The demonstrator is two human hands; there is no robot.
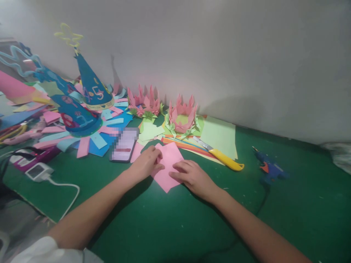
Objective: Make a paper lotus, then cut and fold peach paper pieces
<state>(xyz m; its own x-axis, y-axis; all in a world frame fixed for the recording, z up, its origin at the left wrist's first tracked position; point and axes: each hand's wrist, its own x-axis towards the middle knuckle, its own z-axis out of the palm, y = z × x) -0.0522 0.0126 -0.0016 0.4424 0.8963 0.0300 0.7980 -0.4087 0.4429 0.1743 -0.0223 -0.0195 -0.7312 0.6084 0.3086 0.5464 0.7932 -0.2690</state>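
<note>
A pink square of paper (168, 160) lies turned like a diamond on the green table, one corner towards me. At its left side is my left hand (146, 160), with curled fingers and thumb closed on the paper's edge. My right hand (196, 179) grips the right side, its thumb and fingers close together on the sheet. Parts of both paper edges are hidden under the fingers. Just behind my left hand, more pink paper (136, 152) sticks out next to a phone (124, 145).
Behind the sheet stand two pink-and-green paper lotus shapes (182, 117) (144, 102) near coloured paper sheets (219, 135). A yellow utility knife (226, 159) has its blade showing. Right of it lies a blue glue gun (271, 170). Blue cone hats (91, 82) and a white cable (78, 188) occupy the left.
</note>
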